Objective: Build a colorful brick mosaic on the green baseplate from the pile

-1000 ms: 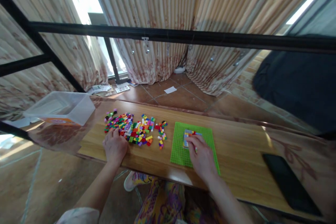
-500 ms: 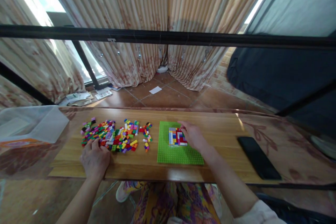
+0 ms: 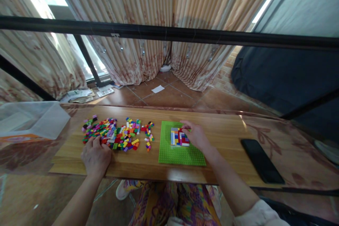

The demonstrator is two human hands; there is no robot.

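A loose pile of small colourful toy building bricks is spread over the left of the wooden board. My left hand rests palm down at the pile's near edge, fingers bent loosely with the tips among the bricks; nothing shows in it. On the green baseplate stands a low rectangular block of joined bricks in white, blue, yellow and red. My right hand reaches over its upper right corner, thumb and fingers pinched at a toy brick there, which the fingers mostly hide.
At the far left stands a clear plastic box with an orange edge. A black phone lies to the right. The wooden board rests on a patterned cloth. A black metal bar crosses beyond the table, in front of curtains.
The view has shifted slightly. My right hand stays at the upper right corner of the joined bricks with its fingers slightly moved. My left hand remains at the pile's edge.
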